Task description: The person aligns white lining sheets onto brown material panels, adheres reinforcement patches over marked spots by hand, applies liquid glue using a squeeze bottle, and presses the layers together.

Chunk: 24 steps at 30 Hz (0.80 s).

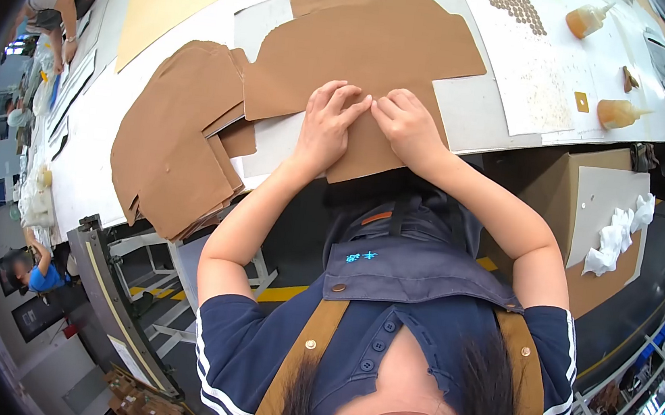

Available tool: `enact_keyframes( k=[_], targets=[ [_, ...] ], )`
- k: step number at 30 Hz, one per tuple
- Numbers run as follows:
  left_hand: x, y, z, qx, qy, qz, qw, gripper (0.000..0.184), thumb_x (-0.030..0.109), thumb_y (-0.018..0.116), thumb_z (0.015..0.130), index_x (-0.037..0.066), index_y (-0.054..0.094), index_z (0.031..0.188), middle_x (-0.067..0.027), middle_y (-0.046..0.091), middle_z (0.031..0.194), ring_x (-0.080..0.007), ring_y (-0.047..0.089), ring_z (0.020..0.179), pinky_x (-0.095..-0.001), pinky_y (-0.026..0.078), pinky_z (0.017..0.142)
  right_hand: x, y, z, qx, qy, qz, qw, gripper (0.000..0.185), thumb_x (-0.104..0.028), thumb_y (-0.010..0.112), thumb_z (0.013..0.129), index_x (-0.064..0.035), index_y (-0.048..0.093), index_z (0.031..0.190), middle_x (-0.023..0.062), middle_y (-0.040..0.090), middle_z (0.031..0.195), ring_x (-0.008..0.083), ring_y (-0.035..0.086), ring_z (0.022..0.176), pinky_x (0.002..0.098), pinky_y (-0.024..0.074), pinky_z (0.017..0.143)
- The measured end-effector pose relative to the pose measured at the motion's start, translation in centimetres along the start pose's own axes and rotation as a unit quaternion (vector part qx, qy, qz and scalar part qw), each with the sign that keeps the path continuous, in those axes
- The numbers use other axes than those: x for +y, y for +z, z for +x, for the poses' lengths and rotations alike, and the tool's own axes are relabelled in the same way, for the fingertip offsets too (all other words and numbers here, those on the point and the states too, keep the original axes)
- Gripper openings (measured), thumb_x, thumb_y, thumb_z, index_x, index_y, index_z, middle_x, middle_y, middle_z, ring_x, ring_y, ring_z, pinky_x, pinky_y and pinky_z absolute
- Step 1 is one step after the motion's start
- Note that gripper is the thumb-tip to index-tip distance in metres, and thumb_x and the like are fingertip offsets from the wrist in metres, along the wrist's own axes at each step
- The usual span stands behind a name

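A large brown sheet [365, 49] with a curved, finely scalloped outline lies on the white table in front of me, its narrow part reaching the near edge. My left hand [329, 122] is over this part, thumb and fingertips pinched together. Close beside it, my right hand [406, 126] is also pinched, its fingertips nearly meeting the left ones. Whatever is between the fingertips is too small to make out. A stack of similar brown pieces [174, 134] lies to the left.
Two bottles of amber liquid [585, 22] [619, 114] and many small brown discs [518, 7] are at the right. A cardboard box [554, 182] stands below the table's right edge. Another person [66, 5] bends over the table at the far left.
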State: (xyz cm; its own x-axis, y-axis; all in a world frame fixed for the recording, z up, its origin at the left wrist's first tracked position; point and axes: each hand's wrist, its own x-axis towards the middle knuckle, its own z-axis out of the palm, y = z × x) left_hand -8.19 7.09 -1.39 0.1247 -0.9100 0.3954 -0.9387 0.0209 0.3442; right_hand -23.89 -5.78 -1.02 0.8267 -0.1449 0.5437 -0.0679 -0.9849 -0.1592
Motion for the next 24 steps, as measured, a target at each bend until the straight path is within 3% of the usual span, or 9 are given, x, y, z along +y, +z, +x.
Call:
enact_keyframes(
  k=[4,10,13,19,22,24],
  targets=[
    [0.2,0.0,0.0,-0.002,0.001,0.002,1.0,0.05,-0.005,0.056,0.08,0.012,0.071,0.124,-0.0088,0.061,0.13,-0.0328,0.05,0.131,-0.0475,0.041,0.11,-0.5,0.2,0.1,-0.013,-0.022,-0.065,0.998,0.022,-0.008,0.064,0.075,0.0024,0.07,0.093,0.0099,0.063,0.091,0.0265,0.063,0.101,0.0369,0.0528,0.095],
    [2.4,-0.5,-0.7,-0.03,-0.014,0.081,0.996,0.052,-0.002,0.057,0.082,0.006,0.065,0.132,-0.0098,0.057,0.137,-0.0321,0.047,0.136,-0.0498,0.03,0.12,1.7,0.0,-0.6,0.04,0.055,0.076,0.995,0.024,-0.006,0.065,0.075,0.0033,0.071,0.097,0.0097,0.065,0.093,0.0283,0.063,0.1,0.0394,0.0528,0.095],
    [3.5,0.6,-1.2,-0.025,-0.035,0.125,0.991,0.051,0.001,0.056,0.083,0.005,0.063,0.134,-0.0105,0.056,0.14,-0.0314,0.045,0.139,-0.0503,0.025,0.123,2.3,-0.4,-0.4,0.019,0.051,0.092,0.994,0.024,-0.003,0.065,0.077,0.0026,0.071,0.1,0.0091,0.067,0.096,0.0282,0.063,0.101,0.0405,0.0525,0.095],
    [3.6,1.0,-0.4,-0.039,-0.019,0.211,0.977,0.046,0.004,0.058,0.085,0.008,0.065,0.131,-0.0103,0.055,0.136,-0.0318,0.041,0.141,-0.0528,0.024,0.123,3.4,-0.4,0.2,-0.036,-0.053,0.08,0.995,0.022,-0.002,0.064,0.082,-0.0005,0.073,0.102,0.0079,0.068,0.098,0.0278,0.062,0.099,0.0405,0.0515,0.094],
    [3.5,0.9,-0.4,-0.036,-0.026,0.196,0.98,0.045,0.005,0.058,0.086,0.01,0.066,0.13,-0.0103,0.055,0.137,-0.0325,0.04,0.141,-0.0537,0.023,0.123,4.2,-0.9,0.3,-0.036,-0.019,0.153,0.987,0.022,-0.003,0.064,0.087,-0.0045,0.074,0.106,0.0064,0.069,0.099,0.0278,0.062,0.1,0.041,0.0502,0.094],
    [3.5,0.8,-1.1,-0.023,-0.045,0.169,0.984,0.045,0.004,0.059,0.086,0.012,0.066,0.131,-0.0104,0.055,0.137,-0.0328,0.04,0.141,-0.0545,0.022,0.123,4.6,-0.7,0.6,-0.045,0.017,0.167,0.985,0.021,-0.003,0.065,0.085,-0.0035,0.074,0.103,0.0058,0.068,0.098,0.0271,0.061,0.1,0.0401,0.0501,0.095]
  ],
)
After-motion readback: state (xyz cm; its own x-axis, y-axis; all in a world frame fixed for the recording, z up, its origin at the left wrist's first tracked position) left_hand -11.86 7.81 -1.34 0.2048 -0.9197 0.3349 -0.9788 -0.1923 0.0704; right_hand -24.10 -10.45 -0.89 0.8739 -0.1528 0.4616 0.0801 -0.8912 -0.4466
